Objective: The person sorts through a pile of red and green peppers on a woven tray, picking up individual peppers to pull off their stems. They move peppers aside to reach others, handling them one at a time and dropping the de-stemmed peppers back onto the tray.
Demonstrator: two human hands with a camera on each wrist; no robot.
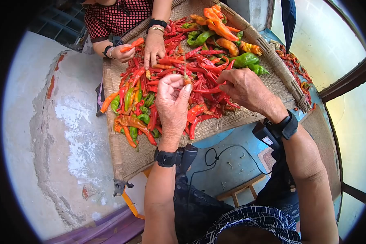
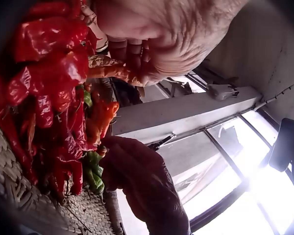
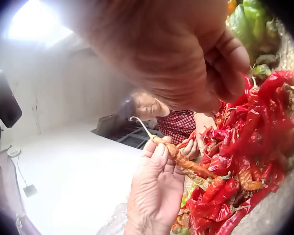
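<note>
My left hand [image 1: 173,105] pinches a shrivelled orange-brown chili pepper [image 3: 179,155] between thumb and fingers, above the pile. Its long pale stem sticks up in the right wrist view. To the right, my right hand [image 1: 248,89] is over the red chili peppers [image 1: 207,65], fingers bent, fingertips right at a red pepper. I cannot tell whether it holds that pepper. The peppers lie heaped on a woven tray [image 1: 128,160], with green and orange ones [image 1: 130,122] at the left side.
Across the tray another person's hands [image 1: 153,46] work in the pile; one holds an orange-red pepper [image 1: 132,44]. Large orange and green peppers [image 1: 219,26] lie at the far right corner. A wooden stool [image 1: 242,189] and a black cable [image 1: 215,156] are below.
</note>
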